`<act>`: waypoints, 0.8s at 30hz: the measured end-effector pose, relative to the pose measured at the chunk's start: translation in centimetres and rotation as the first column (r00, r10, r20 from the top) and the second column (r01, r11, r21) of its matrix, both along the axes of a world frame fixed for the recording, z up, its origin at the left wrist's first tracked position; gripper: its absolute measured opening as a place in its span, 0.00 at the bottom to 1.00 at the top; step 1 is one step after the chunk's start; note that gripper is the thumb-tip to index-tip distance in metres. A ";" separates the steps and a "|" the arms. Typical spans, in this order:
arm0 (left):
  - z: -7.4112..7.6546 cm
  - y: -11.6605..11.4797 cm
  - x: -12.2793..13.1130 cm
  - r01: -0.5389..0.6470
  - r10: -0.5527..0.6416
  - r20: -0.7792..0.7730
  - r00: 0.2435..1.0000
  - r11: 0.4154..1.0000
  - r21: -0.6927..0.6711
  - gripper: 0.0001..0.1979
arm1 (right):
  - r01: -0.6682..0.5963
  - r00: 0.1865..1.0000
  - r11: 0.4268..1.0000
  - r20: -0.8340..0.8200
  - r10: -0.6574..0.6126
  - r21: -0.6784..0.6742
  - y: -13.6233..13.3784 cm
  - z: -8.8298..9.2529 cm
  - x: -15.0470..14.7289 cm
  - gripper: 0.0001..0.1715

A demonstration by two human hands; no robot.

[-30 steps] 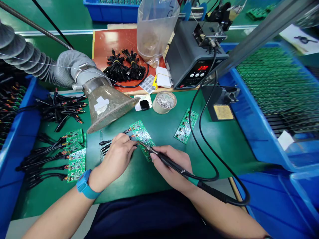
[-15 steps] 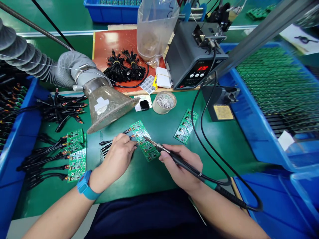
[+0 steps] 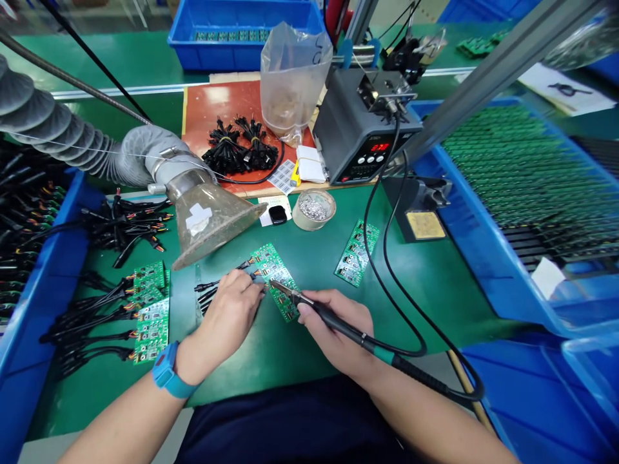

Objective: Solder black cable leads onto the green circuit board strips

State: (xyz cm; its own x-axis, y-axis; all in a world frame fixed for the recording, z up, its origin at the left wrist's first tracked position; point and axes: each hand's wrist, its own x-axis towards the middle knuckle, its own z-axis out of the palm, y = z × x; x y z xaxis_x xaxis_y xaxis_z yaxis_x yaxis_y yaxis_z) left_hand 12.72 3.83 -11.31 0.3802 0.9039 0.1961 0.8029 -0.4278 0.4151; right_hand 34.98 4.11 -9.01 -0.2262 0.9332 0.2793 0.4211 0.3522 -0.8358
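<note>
R grip (image 3: 344,341) wrapped round soldering iron (image 3: 333,319), PCB (image 3: 273,269) just fwd-L; L grip (image 3: 233,312) curled, can't tell hold, blk cables (image 3: 207,294) beside.

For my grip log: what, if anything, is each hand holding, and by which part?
The right hand holds the soldering iron by the front of its handle. Whether the left hand holds anything cannot be told.

From afar I see a glossy, green tabletop (image 3: 271,351), a wrinkled translucent plastic bag (image 3: 293,84) and a slim, metal-tipped black soldering iron (image 3: 338,323).
</note>
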 end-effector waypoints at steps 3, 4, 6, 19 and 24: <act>-0.1 -0.1 -0.1 0.000 0.000 0.013 1.000 1.000 0.012 0.11 | -0.011 1.000 1.000 -0.004 0.011 -0.016 0.1 -0.1 -0.2 0.04; -0.1 -0.1 -0.1 0.000 0.000 0.014 1.000 1.000 0.012 0.11 | -0.018 1.000 1.000 -0.004 0.018 -0.018 0.1 -0.1 -0.3 0.03; -0.1 -0.1 0.0 -0.001 0.001 0.013 1.000 1.000 0.007 0.11 | -0.031 0.999 0.999 0.008 0.031 -0.017 0.1 -0.2 -0.4 0.04; -0.4 -0.6 0.4 -0.025 0.024 -0.101 0.995 1.000 -0.010 0.13 | -0.093 0.992 0.976 0.103 0.074 0.196 -0.2 0.0 -1.0 0.05; -0.4 -0.5 0.4 -0.024 0.022 -0.105 0.994 1.000 -0.019 0.12 | -0.038 0.993 0.988 0.112 0.020 0.153 -0.2 0.3 -0.3 0.06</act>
